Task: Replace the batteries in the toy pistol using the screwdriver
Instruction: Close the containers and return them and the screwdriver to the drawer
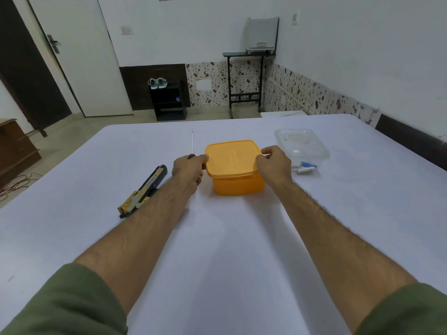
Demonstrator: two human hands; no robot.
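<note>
An orange lidded box (235, 168) stands in the middle of the white table (217, 238). My left hand (188, 169) grips the lid's left edge and my right hand (274, 165) grips its right edge. The lid sits on the box. The black and yellow toy pistol (145, 189) lies flat to the left, partly behind my left forearm. Behind my left hand the screwdriver (192, 146) lies with its thin shaft pointing away, its handle mostly hidden. Loose batteries (306, 166), blue and white, lie right of my right hand.
A clear plastic container (302, 145) stands at the back right, just behind the batteries. The table's far edge runs behind the screwdriver tip. Beyond it are a floor, a black shelf and a black stand against the wall.
</note>
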